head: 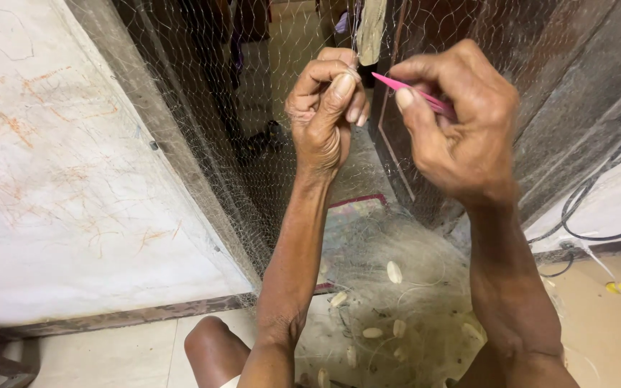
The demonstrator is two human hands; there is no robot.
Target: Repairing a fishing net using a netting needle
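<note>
Pinched in your left hand (325,108) is hanging fishing net (203,129) mesh, your right hand (461,129) gripping the pink netting needle (415,92); mending appears midway, much net heaped on the floor (109,356).

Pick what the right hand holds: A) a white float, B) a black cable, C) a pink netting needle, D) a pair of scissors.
C: the right hand grips a slim pink netting needle, its tip aimed at the left hand, which pinches the fishing net.

scratched white wall (73,179), black cables (598,215), tiled floor (109,356)
</note>
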